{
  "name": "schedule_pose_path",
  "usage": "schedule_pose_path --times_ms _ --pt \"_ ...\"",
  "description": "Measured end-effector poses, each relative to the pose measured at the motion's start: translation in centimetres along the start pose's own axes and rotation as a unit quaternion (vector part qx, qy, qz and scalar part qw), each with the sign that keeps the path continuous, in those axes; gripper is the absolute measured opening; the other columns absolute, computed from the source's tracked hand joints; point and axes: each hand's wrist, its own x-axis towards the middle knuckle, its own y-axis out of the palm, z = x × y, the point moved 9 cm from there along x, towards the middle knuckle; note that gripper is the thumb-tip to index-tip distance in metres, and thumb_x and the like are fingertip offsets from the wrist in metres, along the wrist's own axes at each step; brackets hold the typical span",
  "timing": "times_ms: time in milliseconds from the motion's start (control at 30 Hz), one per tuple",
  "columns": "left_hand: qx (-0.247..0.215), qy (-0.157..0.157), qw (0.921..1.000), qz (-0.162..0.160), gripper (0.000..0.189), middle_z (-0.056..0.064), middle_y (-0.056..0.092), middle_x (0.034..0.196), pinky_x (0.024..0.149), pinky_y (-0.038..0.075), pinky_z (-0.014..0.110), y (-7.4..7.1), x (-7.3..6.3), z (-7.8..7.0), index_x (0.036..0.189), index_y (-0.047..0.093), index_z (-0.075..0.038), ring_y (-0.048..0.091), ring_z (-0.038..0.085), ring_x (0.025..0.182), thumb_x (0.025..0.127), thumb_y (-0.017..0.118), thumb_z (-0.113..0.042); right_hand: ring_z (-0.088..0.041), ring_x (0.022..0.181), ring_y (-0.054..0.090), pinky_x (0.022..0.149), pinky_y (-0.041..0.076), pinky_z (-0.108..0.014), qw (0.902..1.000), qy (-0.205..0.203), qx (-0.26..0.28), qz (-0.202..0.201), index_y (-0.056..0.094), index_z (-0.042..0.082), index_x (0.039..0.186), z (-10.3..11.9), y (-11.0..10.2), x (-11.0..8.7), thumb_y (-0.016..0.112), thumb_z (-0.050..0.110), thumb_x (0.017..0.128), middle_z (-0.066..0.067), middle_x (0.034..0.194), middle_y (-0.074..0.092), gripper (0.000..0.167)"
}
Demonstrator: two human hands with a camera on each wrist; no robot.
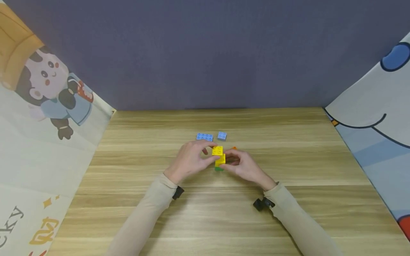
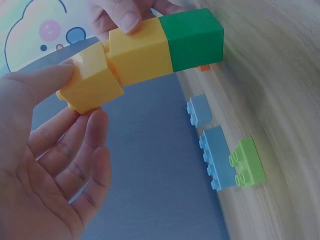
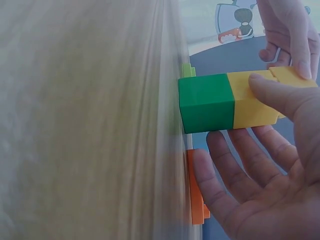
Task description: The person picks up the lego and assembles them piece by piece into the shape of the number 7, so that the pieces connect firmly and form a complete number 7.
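My left hand (image 1: pixel 189 161) pinches a yellow toy block (image 1: pixel 217 150) between thumb and fingers. This block sits at a slight tilt against the studded top of a second yellow block (image 2: pixel 142 52). That lower yellow block is stacked on a dark green block (image 3: pixel 206 103), which stands close over the wooden table. From the other side my right hand (image 1: pixel 246 169) grips the lower yellow block, its thumb on the near face and fingers behind. In the left wrist view the upper block's edge overlaps the lower one, with a narrow gap along the joint.
Beyond the hands lie a long blue block (image 1: pixel 204 137) and a smaller blue block (image 1: pixel 222 136). A light green block (image 2: pixel 250 162) rests near the long blue one, hidden by my left hand in the head view. An orange block (image 3: pixel 196 187) lies behind my right hand.
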Motion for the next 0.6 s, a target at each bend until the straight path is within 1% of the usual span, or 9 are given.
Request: schedule_pose_path --times_ms 133,300,600 --pt "0.0 0.006 1.0 0.0 0.043 0.002 0.079 0.124 0.072 0.055 0.029 0.14 0.05 -0.21 0.133 0.075 -0.017 0.072 0.013 0.086 0.097 0.08 -0.041 -0.026 0.116 0.072 0.092 0.064 -0.033 1.0 0.0 0.004 -0.001 0.071 0.01 0.132 0.05 0.02 -0.02 0.085 0.023 0.094 -0.008 0.127 0.074 0.043" --pt "0.004 0.018 0.9997 -0.013 0.042 0.001 0.08 0.119 0.068 0.054 0.026 0.06 0.04 -0.51 0.13 0.076 -0.016 0.07 0.011 0.083 0.095 0.082 -0.039 -0.027 0.116 0.072 0.093 0.064 -0.034 1.0 0.003 0.003 0.0 0.071 0.009 0.132 0.11 0.1 -0.03 0.085 0.023 0.094 -0.009 0.128 0.074 0.043" --pt "-0.001 0.025 0.9995 -0.02 0.043 0.002 0.08 0.121 0.067 0.054 0.025 0.08 -0.02 -0.57 0.13 0.076 -0.014 0.07 0.01 0.083 0.095 0.082 -0.038 -0.026 0.117 0.071 0.093 0.063 -0.032 0.9999 0.012 0.006 0.0 0.071 0.01 0.131 -0.17 0.15 0.06 0.085 0.024 0.093 -0.006 0.127 0.074 0.042"
